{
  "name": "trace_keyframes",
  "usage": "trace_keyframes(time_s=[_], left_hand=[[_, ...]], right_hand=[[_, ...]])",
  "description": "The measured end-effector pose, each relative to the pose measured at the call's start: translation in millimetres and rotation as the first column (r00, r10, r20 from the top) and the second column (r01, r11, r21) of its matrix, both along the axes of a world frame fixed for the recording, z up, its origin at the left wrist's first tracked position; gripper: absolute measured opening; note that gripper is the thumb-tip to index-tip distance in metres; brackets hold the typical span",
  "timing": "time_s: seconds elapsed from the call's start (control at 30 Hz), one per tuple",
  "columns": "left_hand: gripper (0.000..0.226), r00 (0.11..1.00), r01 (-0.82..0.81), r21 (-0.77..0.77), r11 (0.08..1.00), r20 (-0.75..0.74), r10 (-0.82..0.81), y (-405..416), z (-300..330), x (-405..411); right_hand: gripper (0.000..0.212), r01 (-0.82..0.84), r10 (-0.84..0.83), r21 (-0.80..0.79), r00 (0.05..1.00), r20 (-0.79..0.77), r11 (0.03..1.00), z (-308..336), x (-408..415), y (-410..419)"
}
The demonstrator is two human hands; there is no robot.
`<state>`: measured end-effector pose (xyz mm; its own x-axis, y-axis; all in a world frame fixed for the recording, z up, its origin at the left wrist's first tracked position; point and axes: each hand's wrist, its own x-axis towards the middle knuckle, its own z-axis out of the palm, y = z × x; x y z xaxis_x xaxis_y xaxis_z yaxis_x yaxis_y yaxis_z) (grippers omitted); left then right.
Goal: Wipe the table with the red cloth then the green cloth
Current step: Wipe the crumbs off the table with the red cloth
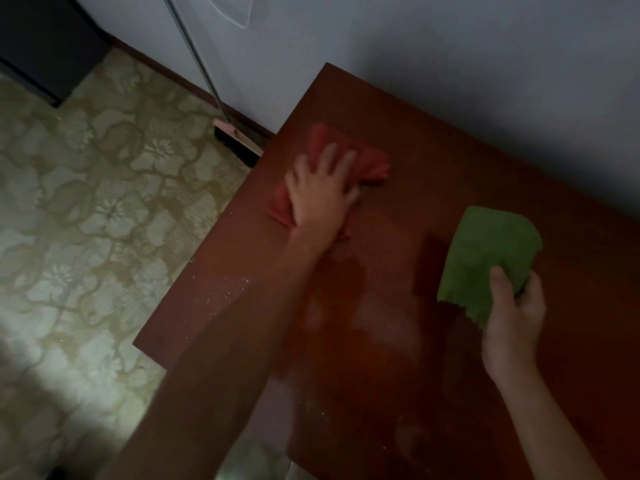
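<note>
A crumpled red cloth [367,161] lies on the dark reddish-brown table [398,341], near its far left corner. My left hand [322,192] rests flat on top of it, fingers spread, pressing it against the surface. A green cloth [485,258] is on the right side of the table; my right hand [512,313] pinches its near edge, thumb on top, and the cloth looks partly lifted. Pale crumbs [225,289] dot the table's left edge near my left forearm.
The table stands against a white wall [485,81]. A broom [239,142] with a long metal handle leans at the wall, left of the table's far corner. Patterned flooring [97,220] lies to the left. A dark piece of furniture [45,43] fills the top left.
</note>
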<state>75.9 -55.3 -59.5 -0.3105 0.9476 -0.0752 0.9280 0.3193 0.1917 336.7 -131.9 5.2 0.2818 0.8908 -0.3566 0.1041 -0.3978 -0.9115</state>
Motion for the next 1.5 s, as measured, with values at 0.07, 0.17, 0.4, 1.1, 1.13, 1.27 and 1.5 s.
trace_keyframes(time_s=[0.07,0.17,0.4,1.1,1.13,1.27,1.5], left_hand=[[0.057,0.99,-0.134,-0.002,0.991,-0.036,0.134,-13.4,-1.2,-48.5],[0.058,0.944,-0.33,0.0,0.944,-0.028,0.33,-47.2,-2.4,-76.1],[0.066,0.99,0.12,0.012,0.993,-0.071,-0.119,-145.8,-4.3,24.5],[0.062,0.999,-0.047,0.001,0.999,-0.021,0.047,-217.5,-1.1,-35.0],[0.058,0.994,-0.108,0.012,0.994,-0.023,0.108,-217.0,-1.5,-65.0],[0.055,0.941,-0.335,0.038,0.942,0.06,0.332,-209.3,4.4,-154.1],[0.057,0.996,-0.085,0.148,0.985,-0.014,0.088,-222.1,23.9,-70.7]], right_hand=[[0.011,-0.039,0.039,-0.015,0.998,0.058,0.999,-0.6,-16.4,9.7],[0.012,-0.127,0.126,-0.007,0.981,0.145,0.992,-4.3,-42.7,28.5],[0.067,-0.319,0.316,0.068,0.947,0.059,0.945,-11.8,-126.0,93.8],[0.054,-0.607,0.431,-0.133,0.377,0.82,0.783,-61.1,-14.1,-75.2],[0.056,-0.582,0.442,-0.184,0.339,0.83,0.792,-64.7,2.1,-88.6],[0.057,-0.571,0.466,-0.242,0.285,0.838,0.785,-72.4,36.1,-106.9],[0.05,-0.581,0.399,-0.172,0.289,0.87,0.796,-77.7,35.1,-108.4]])
